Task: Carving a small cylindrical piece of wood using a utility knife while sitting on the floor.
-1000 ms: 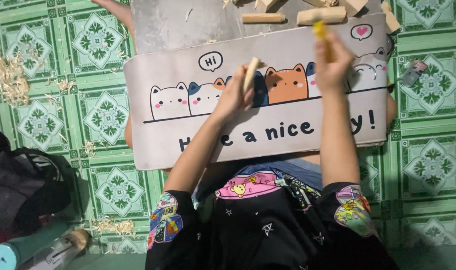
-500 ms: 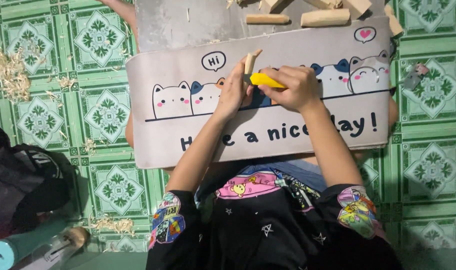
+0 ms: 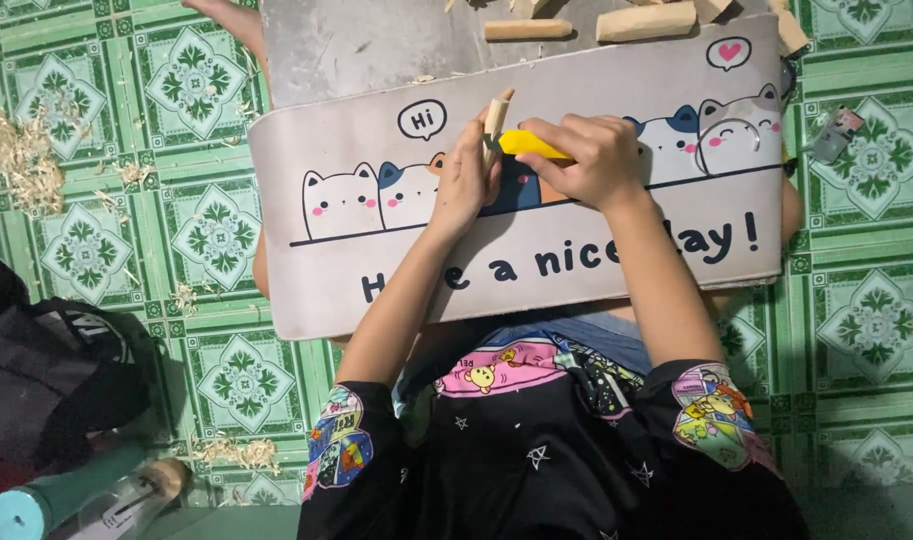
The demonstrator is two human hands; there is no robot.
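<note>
A wooden stick [image 3: 494, 118] is clamped in the left hand [image 3: 469, 178]. A yellow knife [image 3: 529, 146] is clamped in the right hand [image 3: 589, 155], over the mat [image 3: 377, 270].

1. Two hands are seen, a left hand [image 3: 467, 180] and a right hand [image 3: 592, 160].
2. One wooden stick [image 3: 495, 115] is held, and one yellow-handled knife [image 3: 530, 146].
3. One mat [image 3: 377, 280] with five cartoon cats is counted.
4. Two whole wooden pieces [image 3: 527, 30] are shown on the grey board [image 3: 377, 45]; others are cut off.
5. Two larger piles of shavings [image 3: 22, 165] are seen.
6. One black bag [image 3: 52, 375] is counted.
</note>
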